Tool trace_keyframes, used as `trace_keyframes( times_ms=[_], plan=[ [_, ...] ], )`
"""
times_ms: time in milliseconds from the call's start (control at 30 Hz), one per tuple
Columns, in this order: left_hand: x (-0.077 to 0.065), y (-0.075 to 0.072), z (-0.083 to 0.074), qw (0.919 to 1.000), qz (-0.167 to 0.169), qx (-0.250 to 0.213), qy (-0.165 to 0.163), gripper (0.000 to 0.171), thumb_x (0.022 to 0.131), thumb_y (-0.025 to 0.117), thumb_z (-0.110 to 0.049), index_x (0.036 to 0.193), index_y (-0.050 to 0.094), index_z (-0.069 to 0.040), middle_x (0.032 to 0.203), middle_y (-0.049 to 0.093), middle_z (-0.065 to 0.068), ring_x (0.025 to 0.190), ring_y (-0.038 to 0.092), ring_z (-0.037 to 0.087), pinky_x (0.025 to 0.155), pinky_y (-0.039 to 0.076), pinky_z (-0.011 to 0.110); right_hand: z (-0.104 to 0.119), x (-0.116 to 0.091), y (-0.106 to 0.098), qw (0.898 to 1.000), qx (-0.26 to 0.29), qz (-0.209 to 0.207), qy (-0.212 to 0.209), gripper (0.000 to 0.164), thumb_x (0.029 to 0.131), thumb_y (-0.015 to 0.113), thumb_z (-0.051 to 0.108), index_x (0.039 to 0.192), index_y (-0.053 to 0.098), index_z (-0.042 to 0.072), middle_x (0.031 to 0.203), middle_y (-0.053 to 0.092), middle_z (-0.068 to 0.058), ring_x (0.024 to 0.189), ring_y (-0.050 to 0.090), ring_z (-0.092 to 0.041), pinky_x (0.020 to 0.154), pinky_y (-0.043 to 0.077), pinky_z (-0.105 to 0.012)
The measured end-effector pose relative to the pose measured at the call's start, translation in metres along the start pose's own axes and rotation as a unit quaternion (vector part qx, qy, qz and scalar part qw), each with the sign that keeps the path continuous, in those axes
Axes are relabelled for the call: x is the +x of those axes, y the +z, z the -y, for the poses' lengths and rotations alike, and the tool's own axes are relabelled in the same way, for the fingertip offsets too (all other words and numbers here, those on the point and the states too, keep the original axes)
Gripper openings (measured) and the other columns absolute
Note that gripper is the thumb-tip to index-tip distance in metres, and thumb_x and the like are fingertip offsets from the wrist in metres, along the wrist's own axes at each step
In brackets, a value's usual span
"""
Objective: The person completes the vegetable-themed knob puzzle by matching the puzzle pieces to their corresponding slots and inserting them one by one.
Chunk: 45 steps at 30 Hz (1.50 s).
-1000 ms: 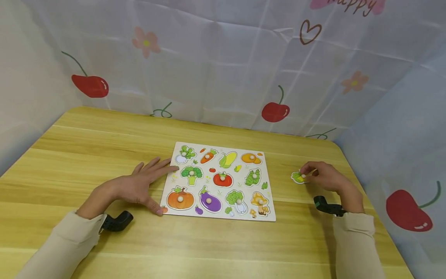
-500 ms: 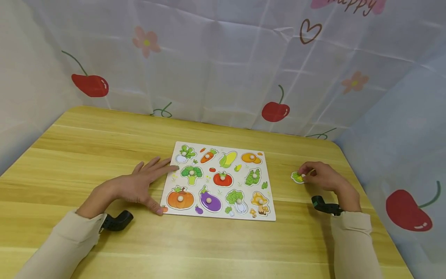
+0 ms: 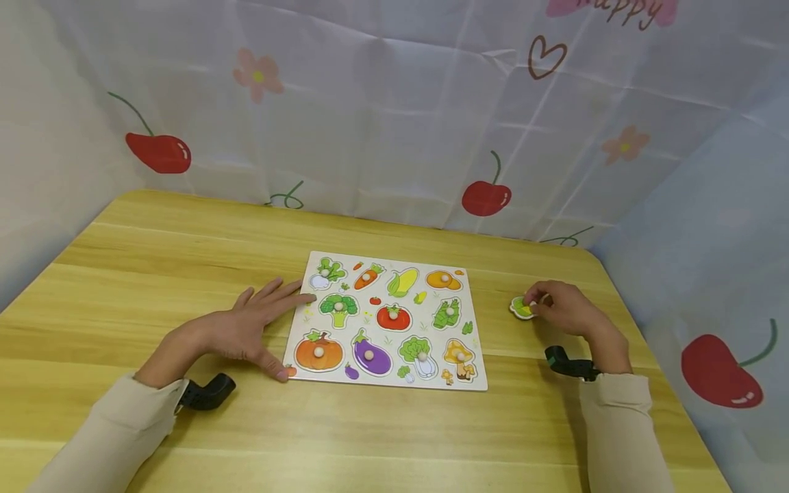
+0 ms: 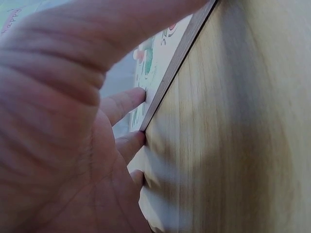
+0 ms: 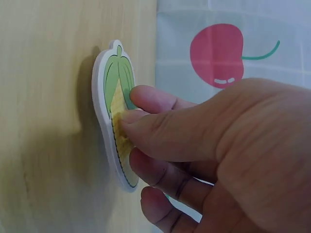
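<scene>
A wooden peg puzzle board [image 3: 422, 313] with vegetable pictures lies flat on the table. My left hand [image 3: 246, 329] rests at its left side with fingers spread, the thumb at the lower left corner and fingertips on the edge. Right of the board, my right hand [image 3: 564, 308] pinches a corn puzzle piece [image 5: 112, 82] between thumb and fingers; its knob is mostly hidden by them. The piece is tilted and close over the tabletop, its shadow beside it. On the board, the corn picture [image 3: 403, 282] has no knob, while the other large vegetables, such as the tomato piece [image 3: 393, 317], carry round knobs.
The wooden table [image 3: 382, 438] has rounded far corners. A pale curtain [image 3: 370, 123] printed with cherries and flowers hangs behind it and along the right side. Black wrist devices [image 3: 206, 394] sit below both hands.
My right hand has moved slightly left and away from me with the corn piece, which has tilted up. The left hand and the board have stayed put.
</scene>
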<state>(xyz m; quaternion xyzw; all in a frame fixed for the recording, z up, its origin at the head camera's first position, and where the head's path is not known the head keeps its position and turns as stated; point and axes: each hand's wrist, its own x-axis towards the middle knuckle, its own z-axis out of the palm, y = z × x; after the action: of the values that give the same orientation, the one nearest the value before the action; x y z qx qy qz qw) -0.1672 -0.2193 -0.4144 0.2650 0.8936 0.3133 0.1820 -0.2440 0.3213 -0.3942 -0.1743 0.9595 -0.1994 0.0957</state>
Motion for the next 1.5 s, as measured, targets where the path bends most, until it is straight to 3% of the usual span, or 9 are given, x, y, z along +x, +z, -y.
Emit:
trace_keyframes(
  times_ms=[400, 933, 1500],
  plan=[
    [0.000, -0.002, -0.002, 1.0000, 0.006, 0.003, -0.001, 0.120, 0.064, 0.090, -0.053, 0.158, 0.027, -0.014, 0.167, 0.008, 0.020, 0.150, -0.005, 0.052, 0.110, -0.008, 0.076, 0.025, 0.005, 0.003, 0.999, -0.036, -0.025, -0.031, 0.007, 0.093, 0.061, -0.003, 0.096, 0.067, -0.001, 0.096, 0.067, -0.014, 0.082, 0.059, -0.023, 0.073, 0.050, -0.039],
    [-0.002, -0.002, -0.003, 1.0000, 0.006, -0.002, -0.004, 0.120, 0.064, 0.090, -0.054, 0.158, 0.027, -0.014, 0.167, 0.007, 0.020, 0.151, -0.006, 0.051, 0.110, -0.009, 0.075, 0.060, 0.016, 0.003, 0.998, -0.022, -0.015, -0.058, 0.007, 0.094, 0.061, -0.003, 0.098, 0.066, -0.001, 0.100, 0.066, -0.014, 0.086, 0.059, -0.025, 0.074, 0.050, -0.038],
    [-0.001, -0.003, -0.005, 0.9999, 0.007, -0.004, -0.013, 0.120, 0.062, 0.090, -0.056, 0.157, 0.029, -0.014, 0.167, 0.009, 0.021, 0.151, -0.005, 0.051, 0.111, -0.009, 0.075, 0.087, 0.052, 0.014, 0.994, -0.031, 0.003, -0.108, 0.009, 0.094, 0.062, -0.003, 0.098, 0.068, 0.002, 0.098, 0.067, -0.010, 0.088, 0.058, -0.024, 0.079, 0.052, -0.040]
  ],
)
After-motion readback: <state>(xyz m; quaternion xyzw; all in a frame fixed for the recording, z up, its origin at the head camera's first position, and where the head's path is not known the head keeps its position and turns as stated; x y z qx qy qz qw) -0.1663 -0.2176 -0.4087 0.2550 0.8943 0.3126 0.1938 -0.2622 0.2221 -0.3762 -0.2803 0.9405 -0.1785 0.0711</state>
